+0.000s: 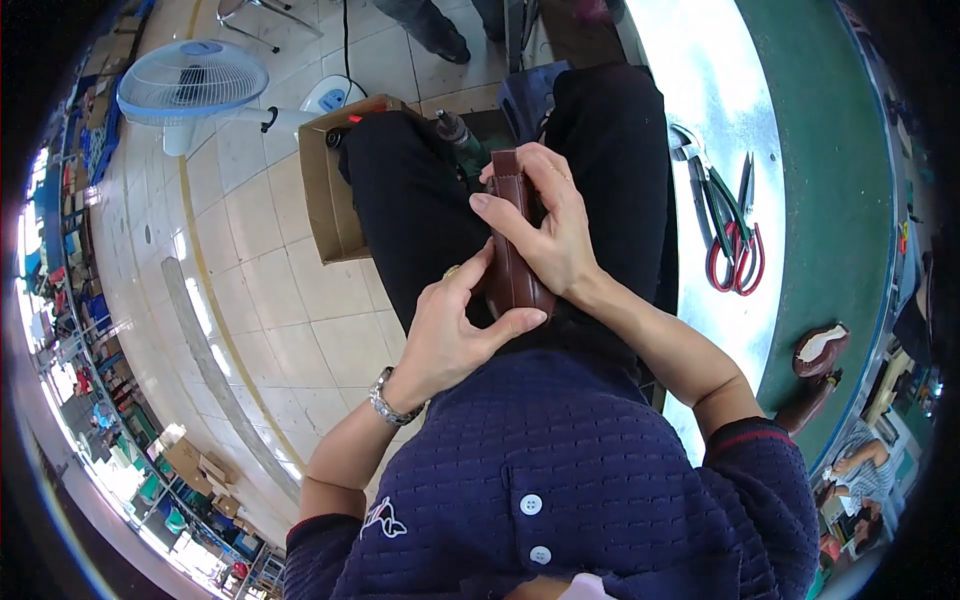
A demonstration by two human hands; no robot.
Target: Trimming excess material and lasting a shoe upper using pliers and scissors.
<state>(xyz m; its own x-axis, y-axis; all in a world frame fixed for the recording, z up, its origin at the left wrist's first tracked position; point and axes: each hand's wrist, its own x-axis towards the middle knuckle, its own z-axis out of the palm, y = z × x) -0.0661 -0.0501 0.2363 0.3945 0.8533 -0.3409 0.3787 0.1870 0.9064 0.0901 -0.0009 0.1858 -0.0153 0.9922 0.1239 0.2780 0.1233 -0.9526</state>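
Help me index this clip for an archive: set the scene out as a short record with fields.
In hand: brown stitched item, smooth and shiny, held over the lap
Left hand: thumb on the item's near end, fingers along its left side
Right hand: grips the far part, thumb on top
Left wrist: silver-coloured watch
Bench at right: red-handled scissors on the metal strip; brown piece with a whitish patch on the green surface
Floor at left: blue-rimmed fan, open cardboard box

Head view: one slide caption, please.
Left hand and right hand hold a brown, elongated, stitched leather-look piece, left of red-handled metal scissors.
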